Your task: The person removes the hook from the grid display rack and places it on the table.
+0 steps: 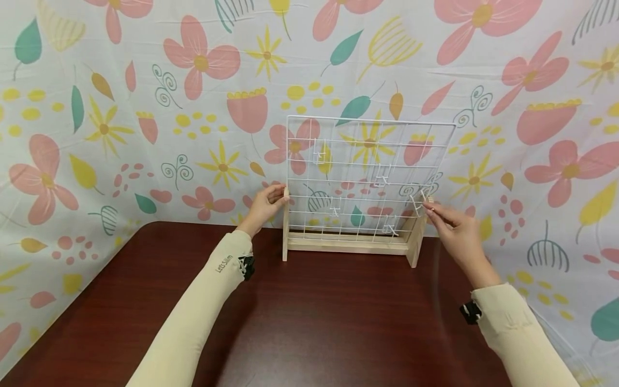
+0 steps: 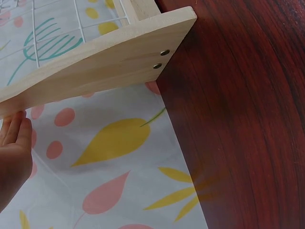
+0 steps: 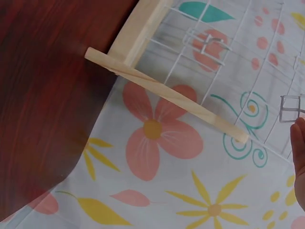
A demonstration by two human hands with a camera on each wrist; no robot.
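Observation:
A white wire grid panel (image 1: 358, 161) stands upright in a wooden stand (image 1: 348, 245). My left hand (image 1: 265, 208) holds the upper end of the stand's left side piece (image 2: 95, 71), fingertips at its edge. Near the right side piece (image 3: 167, 93), my right hand (image 1: 456, 236) pinches a small white wire hook (image 3: 289, 109) between thumb and fingers, right at the grid's right edge. Several similar hooks hang on the grid, among them one at upper left (image 1: 319, 156), one at centre right (image 1: 383, 176) and one at lower right (image 1: 389, 228).
The stand rests near the back edge of a dark red-brown wooden table (image 1: 309, 322). Behind it hangs a white cloth (image 1: 203, 134) printed with pink, yellow and green flowers and leaves. Both sleeves are cream, with a dark band at each wrist.

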